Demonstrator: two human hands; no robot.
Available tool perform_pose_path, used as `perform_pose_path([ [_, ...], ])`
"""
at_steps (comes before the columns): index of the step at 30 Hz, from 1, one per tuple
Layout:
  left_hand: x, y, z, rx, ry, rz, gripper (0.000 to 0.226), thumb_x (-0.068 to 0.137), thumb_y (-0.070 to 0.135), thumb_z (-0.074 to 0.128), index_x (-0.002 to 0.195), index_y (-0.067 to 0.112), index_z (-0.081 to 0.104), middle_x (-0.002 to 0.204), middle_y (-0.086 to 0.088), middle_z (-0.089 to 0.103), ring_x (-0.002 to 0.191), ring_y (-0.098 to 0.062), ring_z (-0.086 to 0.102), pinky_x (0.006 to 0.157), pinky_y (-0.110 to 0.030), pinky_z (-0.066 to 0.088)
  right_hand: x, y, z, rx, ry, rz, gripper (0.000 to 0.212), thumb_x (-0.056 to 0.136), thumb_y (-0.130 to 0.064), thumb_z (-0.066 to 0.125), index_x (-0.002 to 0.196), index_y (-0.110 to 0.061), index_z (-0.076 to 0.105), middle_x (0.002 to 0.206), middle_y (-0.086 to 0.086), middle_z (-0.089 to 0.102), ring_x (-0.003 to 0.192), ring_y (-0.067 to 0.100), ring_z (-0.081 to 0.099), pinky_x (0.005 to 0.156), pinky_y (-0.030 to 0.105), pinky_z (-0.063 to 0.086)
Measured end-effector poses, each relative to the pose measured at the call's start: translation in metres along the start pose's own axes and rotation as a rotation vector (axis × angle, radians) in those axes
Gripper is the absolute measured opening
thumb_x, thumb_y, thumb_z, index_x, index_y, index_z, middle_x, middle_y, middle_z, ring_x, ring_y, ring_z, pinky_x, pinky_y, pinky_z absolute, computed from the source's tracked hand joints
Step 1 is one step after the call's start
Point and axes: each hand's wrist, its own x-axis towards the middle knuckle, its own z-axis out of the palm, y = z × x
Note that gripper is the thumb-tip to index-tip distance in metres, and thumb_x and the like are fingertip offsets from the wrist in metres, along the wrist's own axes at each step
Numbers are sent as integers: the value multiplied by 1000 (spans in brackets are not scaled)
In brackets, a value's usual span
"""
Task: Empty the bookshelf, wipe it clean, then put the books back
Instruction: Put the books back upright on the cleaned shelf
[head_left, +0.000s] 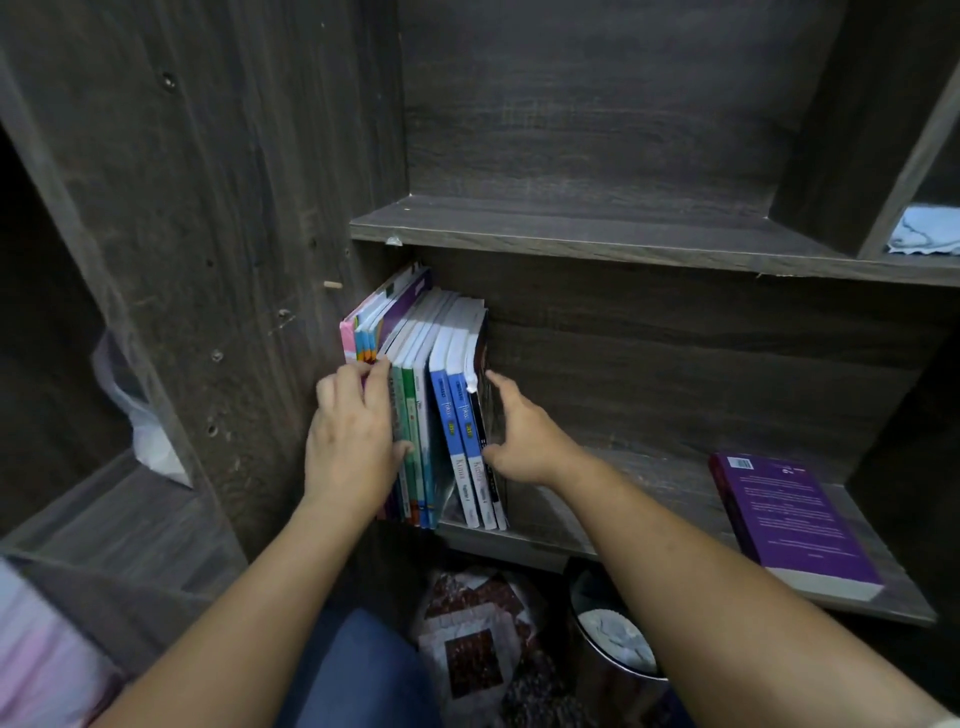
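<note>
Far to the lower left of the row of books (434, 395), one blurred patch of pink fabric (36, 649) filled the corner. One white plastic bag (137, 410) sat in the neighbouring compartment, left of the row. One small wooden peg (332, 284) stuck out of the side panel just above and left of the row.

The row stood upright on the lower board of the dark bookshelf (597, 228), pushed against the left wall of its compartment and leaning slightly left. Two green spines, two matching blue spines and one dark book at the right end could be counted. The total could not, since the left hand (353, 431) covered several. That hand lay over the left spines with its fingers together and bent, the tips hooked in among the books and the thumb pressed on a green spine.

The right hand (524, 436) gripped the right end of the row, with the index finger along the dark cover and the thumb at the spine. Its other fingers were hidden.

Below the row lay one patterned cloth (478, 639) and, to the right of that, one round bin (613, 654). Well right of the row, on the same board, one purple book (789, 525) lay flat. Far up and right of the row, one pale blue cloth (924, 234) rested in another compartment.
</note>
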Motion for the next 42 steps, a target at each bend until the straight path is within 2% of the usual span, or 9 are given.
perform_pose_path([
  [2, -1, 1, 0, -3, 13, 45, 94, 55, 22, 92, 135, 4, 47, 120, -14, 49, 107, -31, 45, 83, -45, 50, -3, -1, 3, -42, 14, 15, 88, 85, -11, 67, 151, -35, 14, 127, 11, 57, 91, 18, 66, 78, 36, 57],
  [4, 2, 2, 1, 4, 24, 93, 87, 56, 23, 91, 131, 4, 52, 119, -13, 52, 106, -31, 47, 82, -46, 50, -4, -4, 7, -53, 49, 28, 76, 91, -15, 64, 151, -30, 21, 114, 9, 62, 85, 18, 66, 75, 36, 58],
  [10, 16, 10, 2, 6, 3, 82, 72, 66, 14, 84, 131, 5, 54, 118, -13, 52, 106, -31, 50, 84, -46, 48, 2, -12, 14, 13, 83, 86, 64, 96, -18, 58, 150, -33, 26, 132, 13, 55, 111, 26, 59, 81, 32, 50],
  [14, 12, 20, 2, 14, 4, 58, 73, 68, 17, 83, 133, 4, 51, 118, -16, 49, 107, -33, 45, 83, -48, 48, -7, -7, 1, 33, -6, 94, 67, 95, -8, 57, 151, -33, 29, 140, 10, 52, 129, 24, 50, 100, 30, 42],
  [18, 0, 37, 2, -34, 41, 82, 70, 69, 20, 81, 131, 5, 52, 118, -18, 49, 109, -36, 41, 84, -52, 46, -25, 1, -23, -223, 50, 86, 58, 92, -15, 57, 146, -31, 39, 132, 14, 57, 119, 31, 55, 96, 32, 45],
  [21, -8, 68, 12, -90, 8, 184, 64, 71, 21, 78, 129, 6, 55, 117, -17, 51, 107, -38, 43, 84, -51, 45, -61, 19, -50, -364, 138, 177, 50, 93, -24, 56, 140, -32, 44, 131, 11, 58, 118, 31, 56, 92, 35, 47],
  [31, -51, 222, 25, -253, -272, 474, 55, 76, 32, 73, 127, 17, 57, 112, -8, 56, 108, -33, 48, 85, -43, 44, -225, 100, -120, -601, 268, 449, 39, 91, -29, 56, 130, -25, 55, 129, 9, 58, 116, 31, 56, 91, 37, 46],
  [36, -90, 316, 27, -347, -537, 669, 42, 84, 37, 65, 123, 24, 57, 116, -2, 54, 113, -25, 50, 93, -39, 43, -321, 151, -137, -509, 241, 586, 37, 92, -29, 56, 130, -26, 55, 124, 5, 61, 111, 26, 59, 89, 40, 51],
  [42, -153, 404, 38, -454, -859, 905, 23, 86, 34, 66, 108, 29, 63, 98, 11, 58, 90, -8, 58, 79, -31, 51, -412, 205, -134, -427, 116, 755, 35, 95, -29, 55, 130, -25, 55, 123, 6, 62, 111, 26, 58, 92, 37, 49],
])
